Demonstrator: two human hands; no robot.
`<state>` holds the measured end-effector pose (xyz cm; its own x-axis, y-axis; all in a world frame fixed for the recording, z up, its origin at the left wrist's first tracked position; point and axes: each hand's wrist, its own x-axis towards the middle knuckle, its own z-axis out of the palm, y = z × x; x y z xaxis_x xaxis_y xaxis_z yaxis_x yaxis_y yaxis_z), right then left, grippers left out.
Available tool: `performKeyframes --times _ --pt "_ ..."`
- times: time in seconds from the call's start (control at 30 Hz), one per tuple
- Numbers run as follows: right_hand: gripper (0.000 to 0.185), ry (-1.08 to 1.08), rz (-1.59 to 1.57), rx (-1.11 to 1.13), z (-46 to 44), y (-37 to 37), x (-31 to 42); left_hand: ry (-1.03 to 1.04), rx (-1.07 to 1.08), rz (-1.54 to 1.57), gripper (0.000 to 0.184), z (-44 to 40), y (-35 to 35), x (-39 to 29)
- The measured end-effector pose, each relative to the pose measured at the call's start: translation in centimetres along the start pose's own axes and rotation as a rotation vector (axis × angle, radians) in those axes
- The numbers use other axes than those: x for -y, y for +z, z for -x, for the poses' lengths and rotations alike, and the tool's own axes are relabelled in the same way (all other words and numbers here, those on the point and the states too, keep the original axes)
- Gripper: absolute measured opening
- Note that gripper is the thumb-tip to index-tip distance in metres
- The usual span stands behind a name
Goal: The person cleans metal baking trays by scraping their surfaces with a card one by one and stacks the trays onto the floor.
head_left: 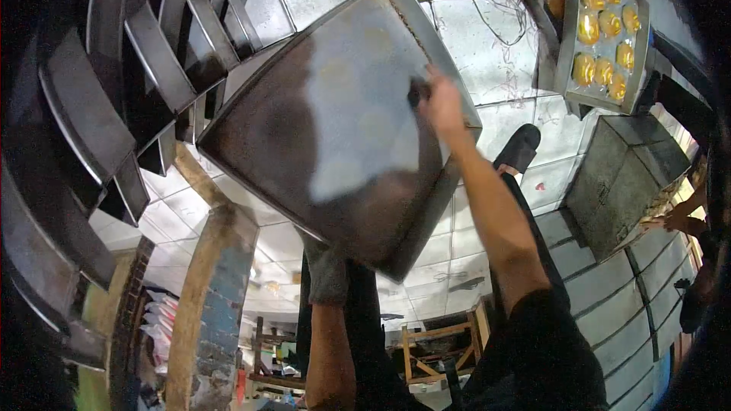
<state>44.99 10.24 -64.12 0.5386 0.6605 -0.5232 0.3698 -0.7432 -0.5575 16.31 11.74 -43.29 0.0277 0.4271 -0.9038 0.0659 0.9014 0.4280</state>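
Note:
A large dark metal baking tray (pixel 263 118) is held tilted in front of me. On it lies a whitish, translucent sheet of paper (pixel 358 144), with faint yellowish marks on its upper part. My left hand (pixel 326 270), in a grey glove, grips the tray's near lower edge; its fingers are mostly hidden beneath. Bare and blurred by motion, my right hand (pixel 443 106) is over the tray's right side, beside the paper. Its fingers are closed around a small dark thing (pixel 417 91), too smeared to name.
Stacked metal trays (pixel 152 46) fill the left side. At upper right, another tray (pixel 605 99) holds several yellow-topped pastries (pixel 609 24). A grey box-like block (pixel 624 175) stands on the right, near another person's hand (pixel 674 221). A wooden-edged stand (pixel 205 297) is at lower left.

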Motion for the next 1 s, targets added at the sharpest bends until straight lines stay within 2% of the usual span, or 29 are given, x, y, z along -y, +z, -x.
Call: performKeyframes --times 0.07,0.1,0.17,0.2,0.23,0.27,0.3,0.33,0.37,0.4,0.43,0.47,0.5,0.53,0.57,0.6,0.63,0.67,0.73,0.77,0.8,0.83,0.9,0.93,1.0 --pt "0.051 -0.067 0.054 -0.130 -3.9 1.4 -4.7 0.002 0.007 0.038 0.096 0.1 -1.1 1.5" --pt "0.051 -0.064 0.046 -0.115 -2.6 0.6 -2.9 -0.012 -0.016 -0.231 0.097 0.7 -2.5 2.4" --pt "0.046 0.040 -0.146 0.330 2.0 -2.1 5.2 -0.004 -0.054 -0.504 0.099 0.8 -3.0 2.0" --pt "0.040 -0.268 -0.156 0.257 5.8 -0.2 8.0 0.034 -0.022 -0.263 0.101 0.4 -2.0 1.8" --pt "0.040 -0.668 0.165 0.339 8.9 -0.8 12.2 0.047 -0.006 -0.147 0.102 0.4 -1.9 2.0" --pt "0.041 -0.641 0.100 0.245 8.6 0.6 13.0 0.058 0.012 -0.030 0.103 0.3 -1.9 2.1" --pt "0.041 -0.616 0.030 0.150 8.3 2.0 13.9 -0.025 0.002 -0.006 0.105 0.4 -2.9 3.0" --pt "0.041 -0.594 -0.042 0.056 8.0 3.4 14.7 -0.063 -0.017 -0.075 0.106 0.3 -2.6 2.1" --pt "0.041 -0.508 -0.042 0.096 3.4 3.6 13.6 -0.102 -0.033 -0.144 0.106 0.4 -2.3 1.2" --pt "0.042 -0.304 -0.076 0.101 -0.7 2.2 13.1 -0.143 -0.046 -0.212 0.107 0.4 -2.1 0.3" --pt "0.043 -0.094 -0.104 0.108 -3.1 0.6 13.0 -0.060 -0.006 -0.098 0.105 0.3 -1.1 -0.1" --pt "0.043 -0.093 -0.097 0.108 -3.0 0.3 13.2 0.015 0.037 0.016 0.103 0.4 -0.6 0.0" --pt "0.044 -0.125 -0.102 0.161 -2.3 0.2 13.4 0.006 0.043 0.019 0.103 0.6 -0.7 0.2" --pt "0.046 -0.163 -0.106 0.218 -1.5 0.2 13.8 -0.008 0.040 -0.032 0.092 0.8 -1.1 0.5" --pt "0.044 -0.499 -0.084 0.082 1.4 3.0 12.6 -0.017 0.039 -0.081 0.081 0.7 -1.4 0.9" --pt "0.043 -0.595 0.032 0.108 5.1 2.2 14.6 -0.023 0.042 -0.075 0.081 0.3 -2.2 1.0" --pt "0.042 -0.635 0.094 0.122 6.0 2.3 14.4 -0.072 0.056 -0.370 0.087 -0.2 -3.2 1.1" --pt "0.042 -0.677 0.154 0.134 6.9 2.4 14.2 -0.057 0.026 -0.293 0.091 0.0 -2.7 1.0" --pt "0.038 -0.534 0.035 0.008 2.0 5.5 8.8 -0.036 0.003 -0.219 0.094 -0.2 -2.4 1.1" --pt "0.034 -0.213 0.126 0.103 -2.1 3.9 7.4 -0.060 0.000 -0.116 0.093 -0.3 -2.8 1.3" --pt "0.029 -0.277 0.083 -0.177 -5.4 2.9 5.7 -0.086 -0.003 -0.011 0.092 -0.4 -3.0 1.6" --pt "0.026 -0.126 0.155 -0.112 -9.6 2.6 2.6 -0.087 -0.001 -0.011 0.092 -0.4 -2.7 1.7" --pt "0.025 -0.134 0.139 -0.107 -12.6 1.9 0.8 -0.048 -0.074 -0.023 0.106 0.1 -2.0 1.9" --pt "0.025 -0.145 0.125 -0.094 -12.6 1.5 0.3 -0.056 -0.075 -0.022 0.106 0.4 -1.3 2.1" --pt "0.024 -0.049 0.058 0.343 -4.7 0.5 3.7 0.119 -0.184 0.114 0.103 0.2 0.7 2.8"
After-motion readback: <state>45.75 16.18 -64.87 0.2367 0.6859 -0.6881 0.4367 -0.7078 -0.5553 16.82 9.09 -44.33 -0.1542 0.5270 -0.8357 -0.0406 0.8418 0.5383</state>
